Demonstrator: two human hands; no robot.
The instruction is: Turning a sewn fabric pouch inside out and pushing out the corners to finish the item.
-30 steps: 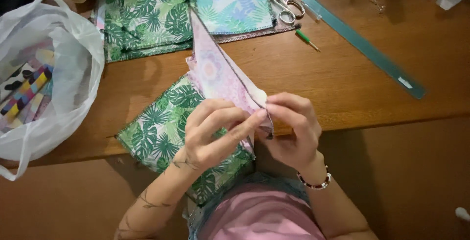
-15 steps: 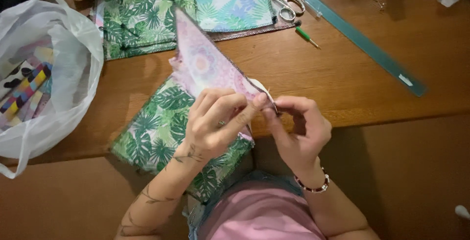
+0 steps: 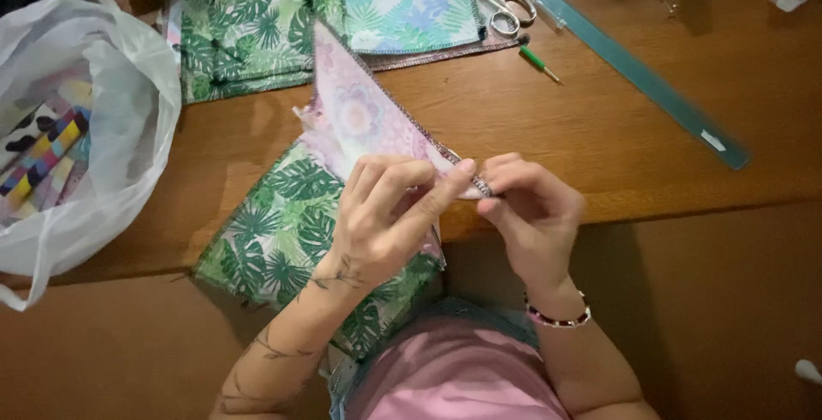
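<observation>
Head view: your left hand point(image 3: 381, 214) and right hand point(image 3: 535, 210) each keep a closed grip on the stitched edge of the pink floral fabric piece point(image 3: 364, 120), raised over the tabletop point(image 3: 599, 146) edge. It looks light, limp and apt to fray; pinch it at the seam. Leaf-print fabric point(image 3: 282, 232) lies beneath; the plastic bag point(image 3: 94, 129), scissors point(image 3: 505, 0) and ruler point(image 3: 642, 77) stand well apart, obstructing nothing.
</observation>
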